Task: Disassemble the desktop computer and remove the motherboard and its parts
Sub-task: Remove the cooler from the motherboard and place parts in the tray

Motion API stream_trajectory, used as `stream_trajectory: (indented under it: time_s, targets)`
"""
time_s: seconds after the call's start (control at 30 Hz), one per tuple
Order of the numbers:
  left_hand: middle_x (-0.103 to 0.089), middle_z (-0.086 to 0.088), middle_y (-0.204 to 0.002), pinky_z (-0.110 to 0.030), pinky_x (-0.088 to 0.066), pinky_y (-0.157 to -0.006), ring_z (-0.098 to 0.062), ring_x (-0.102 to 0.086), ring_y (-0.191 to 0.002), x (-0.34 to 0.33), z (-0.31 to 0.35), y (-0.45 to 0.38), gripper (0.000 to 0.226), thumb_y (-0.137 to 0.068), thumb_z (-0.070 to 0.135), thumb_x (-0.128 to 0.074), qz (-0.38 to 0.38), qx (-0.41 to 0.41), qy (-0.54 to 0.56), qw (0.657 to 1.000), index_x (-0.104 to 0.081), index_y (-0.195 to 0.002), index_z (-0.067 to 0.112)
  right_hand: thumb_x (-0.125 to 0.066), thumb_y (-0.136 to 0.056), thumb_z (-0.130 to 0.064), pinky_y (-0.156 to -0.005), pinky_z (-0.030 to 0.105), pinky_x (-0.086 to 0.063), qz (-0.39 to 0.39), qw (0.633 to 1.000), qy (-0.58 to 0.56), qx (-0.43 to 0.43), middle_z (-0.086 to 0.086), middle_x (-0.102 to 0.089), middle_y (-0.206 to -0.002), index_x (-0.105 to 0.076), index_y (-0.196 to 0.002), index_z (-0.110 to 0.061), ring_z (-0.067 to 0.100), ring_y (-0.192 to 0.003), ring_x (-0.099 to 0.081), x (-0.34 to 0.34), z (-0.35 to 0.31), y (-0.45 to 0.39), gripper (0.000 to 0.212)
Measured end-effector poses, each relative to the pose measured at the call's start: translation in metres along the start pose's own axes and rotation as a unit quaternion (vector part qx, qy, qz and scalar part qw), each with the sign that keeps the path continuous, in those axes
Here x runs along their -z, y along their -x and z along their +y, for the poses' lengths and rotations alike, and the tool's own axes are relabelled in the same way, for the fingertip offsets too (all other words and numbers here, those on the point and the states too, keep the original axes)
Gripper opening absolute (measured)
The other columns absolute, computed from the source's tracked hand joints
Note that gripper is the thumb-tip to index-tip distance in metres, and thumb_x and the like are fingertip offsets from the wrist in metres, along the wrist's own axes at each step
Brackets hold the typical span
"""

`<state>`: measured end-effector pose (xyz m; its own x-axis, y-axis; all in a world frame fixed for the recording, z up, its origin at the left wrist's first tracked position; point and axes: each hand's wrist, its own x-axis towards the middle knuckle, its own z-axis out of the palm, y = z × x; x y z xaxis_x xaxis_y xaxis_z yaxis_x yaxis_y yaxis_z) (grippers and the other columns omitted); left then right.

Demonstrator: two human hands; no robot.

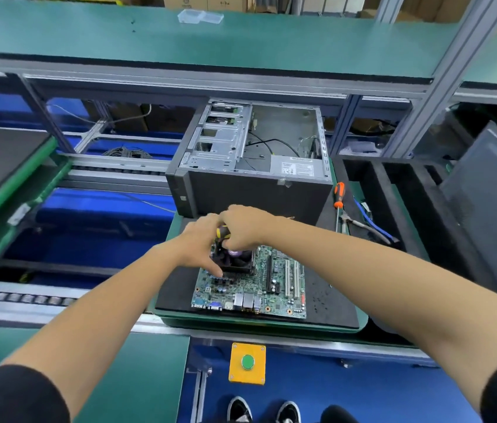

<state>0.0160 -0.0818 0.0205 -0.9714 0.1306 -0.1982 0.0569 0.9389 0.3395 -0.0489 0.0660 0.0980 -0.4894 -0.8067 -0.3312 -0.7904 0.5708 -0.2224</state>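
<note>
The green motherboard lies flat on a black mat in front of the opened computer case. A black CPU cooler with a fan stands on the board's far left part. My left hand holds the cooler's left side, with the thumb down its front. My right hand grips a yellow-and-black screwdriver handle above the cooler; the tool's shaft and tip are hidden by my fingers. The case is empty of its board, with a few loose cables and the power supply inside.
An orange-handled screwdriver, pliers and a blue cable lie on the mat right of the case. A dark side panel leans at the right. A yellow box with a green button sits at the near bench edge.
</note>
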Motion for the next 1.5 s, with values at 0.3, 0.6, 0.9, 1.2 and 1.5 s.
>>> stream_trajectory:
  time_s: [0.3, 0.6, 0.9, 1.2, 1.5]
  targets:
    - [-0.03, -0.004, -0.149, -0.046, -0.031, -0.109, -0.025, -0.037, -0.134, -0.031, -0.01, 0.026, 0.123, -0.054, 0.046, -0.091, 0.031, 0.116, 0.081, 0.989, -0.018, -0.148, 0.013, -0.076, -0.063, -0.066, -0.064, 0.033, -0.047, -0.068, 0.976, 0.205, 0.007, 0.0, -0.057, -0.111, -0.056, -0.118, -0.016, 0.022, -0.09, -0.059, -0.025, -0.016, -0.019, 0.077]
    - [-0.044, -0.002, -0.137, -0.048, -0.036, -0.097, -0.027, -0.044, -0.126, -0.04, -0.009, 0.017, 0.109, -0.06, 0.028, -0.091, 0.041, 0.151, 0.066, 0.985, -0.021, -0.143, 0.026, -0.077, -0.068, -0.049, -0.049, 0.026, -0.039, -0.104, 0.974, 0.199, 0.004, -0.005, -0.058, -0.086, -0.06, -0.089, -0.018, 0.017, -0.072, -0.058, -0.029, -0.021, -0.032, 0.041]
    - [-0.046, 0.0, -0.133, -0.047, -0.039, -0.093, -0.026, -0.044, -0.123, -0.048, -0.008, 0.016, 0.101, -0.065, 0.034, -0.086, 0.042, 0.152, -0.013, 0.987, -0.021, -0.143, 0.025, -0.08, -0.064, -0.047, -0.048, 0.025, -0.04, -0.071, 0.987, 0.141, 0.027, 0.001, -0.063, -0.089, -0.06, -0.085, -0.014, 0.015, -0.07, -0.057, -0.036, -0.01, -0.035, 0.044]
    - [-0.045, -0.004, -0.126, -0.045, -0.038, -0.091, -0.029, -0.048, -0.119, -0.041, -0.011, 0.014, 0.095, -0.066, 0.041, -0.085, 0.002, 0.152, -0.032, 0.988, -0.026, -0.137, 0.018, -0.059, -0.085, -0.049, -0.063, 0.03, -0.037, 0.026, 0.996, 0.081, 0.041, 0.003, -0.053, -0.086, -0.054, -0.093, -0.014, 0.023, -0.074, -0.051, -0.001, -0.011, -0.035, 0.036]
    - [-0.063, 0.007, -0.082, -0.021, -0.047, -0.073, -0.006, -0.06, -0.077, -0.003, -0.021, 0.041, 0.025, -0.077, 0.012, -0.079, 0.083, 0.095, 0.313, 0.941, -0.066, -0.096, 0.019, -0.055, -0.09, -0.031, -0.051, 0.032, -0.035, 0.107, 0.981, -0.155, 0.051, 0.009, -0.056, -0.058, -0.052, -0.061, -0.007, 0.019, -0.051, -0.04, 0.028, -0.039, -0.027, 0.037]
